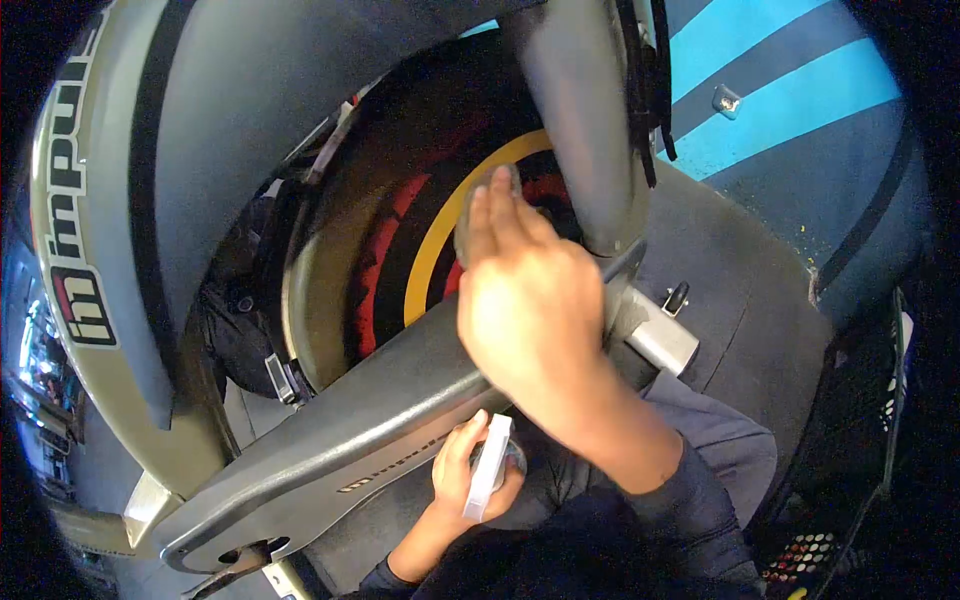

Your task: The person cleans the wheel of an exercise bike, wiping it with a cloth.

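Note:
My right hand (530,290) reaches over the bike's frame and presses a greyish cloth (464,235) against the wheel disc (425,265), which is black with red and yellow rings. Its fingers lie together over the cloth, and part of the cloth is hidden under them. Lower down, my left hand (458,480) is closed round what looks like a spray bottle (488,468), with a white top and a clear body seen from above. This hand is close beside the long grey lower cover (340,450) of the exercise bike.
The grey curved frame (100,250) with lettering rises on the left. A grey tube (585,130) slopes down right of the wheel. A silver bracket (660,335) juts out near my right forearm. Behind stands a blue striped panel (800,100); a black perforated basket (800,555) is at lower right.

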Motion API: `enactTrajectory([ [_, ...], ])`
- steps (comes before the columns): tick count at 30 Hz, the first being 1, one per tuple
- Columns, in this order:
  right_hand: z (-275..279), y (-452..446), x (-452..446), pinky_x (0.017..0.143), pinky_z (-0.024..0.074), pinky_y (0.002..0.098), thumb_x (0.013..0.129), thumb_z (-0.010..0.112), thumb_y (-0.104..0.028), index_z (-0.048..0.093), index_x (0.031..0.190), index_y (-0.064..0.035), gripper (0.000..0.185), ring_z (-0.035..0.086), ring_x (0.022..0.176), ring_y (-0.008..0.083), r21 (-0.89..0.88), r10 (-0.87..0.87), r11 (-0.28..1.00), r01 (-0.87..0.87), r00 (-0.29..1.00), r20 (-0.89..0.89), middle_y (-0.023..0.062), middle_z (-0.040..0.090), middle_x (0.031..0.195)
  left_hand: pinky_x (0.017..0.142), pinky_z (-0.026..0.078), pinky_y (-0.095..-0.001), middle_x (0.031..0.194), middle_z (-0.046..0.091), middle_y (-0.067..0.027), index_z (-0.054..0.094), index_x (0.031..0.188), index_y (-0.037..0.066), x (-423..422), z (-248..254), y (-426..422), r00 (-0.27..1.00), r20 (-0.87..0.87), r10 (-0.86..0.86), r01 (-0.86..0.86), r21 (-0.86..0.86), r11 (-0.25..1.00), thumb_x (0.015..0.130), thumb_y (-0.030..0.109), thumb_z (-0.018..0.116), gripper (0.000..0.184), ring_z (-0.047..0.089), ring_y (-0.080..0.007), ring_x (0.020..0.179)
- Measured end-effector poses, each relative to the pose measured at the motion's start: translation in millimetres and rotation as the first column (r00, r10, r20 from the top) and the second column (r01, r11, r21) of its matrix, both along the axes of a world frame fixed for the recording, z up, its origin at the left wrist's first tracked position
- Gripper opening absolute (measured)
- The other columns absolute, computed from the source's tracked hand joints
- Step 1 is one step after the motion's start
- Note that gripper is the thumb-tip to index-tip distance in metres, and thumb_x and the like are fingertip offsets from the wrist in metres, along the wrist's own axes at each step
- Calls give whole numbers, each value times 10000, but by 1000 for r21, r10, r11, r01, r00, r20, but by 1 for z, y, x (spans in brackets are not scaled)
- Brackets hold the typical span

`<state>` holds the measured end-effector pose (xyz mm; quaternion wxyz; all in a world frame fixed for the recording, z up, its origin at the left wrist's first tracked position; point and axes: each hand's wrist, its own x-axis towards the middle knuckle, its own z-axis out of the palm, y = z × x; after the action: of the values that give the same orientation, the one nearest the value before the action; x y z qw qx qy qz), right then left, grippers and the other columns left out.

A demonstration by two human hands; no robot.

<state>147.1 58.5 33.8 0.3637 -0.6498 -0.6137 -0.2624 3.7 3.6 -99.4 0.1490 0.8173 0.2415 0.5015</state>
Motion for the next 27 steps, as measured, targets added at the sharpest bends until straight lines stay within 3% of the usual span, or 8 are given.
enactTrajectory([
  [3,0,-1,9,786,510,331,680,569,-112,550,1097,103,469,592,988,293,30,49,998,-49,999,-8,266,532,1173,650,498,-359,845,581,-168,369,1229,-71,0,4,-1,1000,-21,10,-10,-3,1000,582,-8,653,709,590,-291,692],
  [6,-1,-14,0,733,493,351,685,567,-114,565,1091,82,451,591,1011,262,-18,115,993,-114,992,42,247,539,1181,659,500,-362,851,585,-162,367,1235,-61,4,11,-2,998,-42,41,-41,19,999,577,0,659,722,596,-298,709],
  [8,-1,-17,-8,703,480,346,696,552,-109,580,1072,82,422,596,1006,251,-28,100,995,-98,993,66,238,559,1160,660,500,-360,856,589,-157,370,1236,-52,3,13,-2,998,-67,22,-24,-41,999,574,3,659,724,599,-298,726],
  [12,0,-11,-8,721,493,341,704,539,-107,591,1049,87,399,601,992,262,-39,75,997,-74,997,33,243,568,1139,658,499,-359,862,589,-155,375,1228,-52,3,12,-2,998,-49,36,-35,6,999,580,-7,651,705,601,-295,722],
  [14,-2,-4,0,728,508,334,700,542,-107,592,1038,94,397,603,982,273,27,46,999,-47,998,36,251,564,1139,656,499,-357,861,588,-155,372,1229,-55,2,7,-2,999,-34,22,-22,-10,1000,583,-10,649,705,601,-294,717],
  [22,0,-14,3,676,497,323,702,545,-135,595,1063,63,415,591,1021,252,-50,129,991,-122,981,146,219,579,1138,645,497,-347,857,581,-161,365,1239,-60,2,2,-1,1000,3,-4,4,-46,999,586,-24,641,709,595,-286,706],
  [25,-5,-3,7,718,515,339,705,536,-110,599,1035,84,388,606,984,262,-2,76,997,-76,990,117,240,585,1106,641,494,-345,853,580,-159,364,1238,-62,0,1,-2,1000,12,-15,16,-44,999,585,-29,642,710,593,-283,701],
  [27,-2,2,18,782,516,332,699,538,-83,592,1022,108,379,611,959,281,19,58,998,-59,996,61,262,587,1076,689,498,-330,904,616,-157,309,1278,-38,-2,-2,-1,999,-25,-34,32,-87,996,602,-25,608,739,617,-230,743],
])
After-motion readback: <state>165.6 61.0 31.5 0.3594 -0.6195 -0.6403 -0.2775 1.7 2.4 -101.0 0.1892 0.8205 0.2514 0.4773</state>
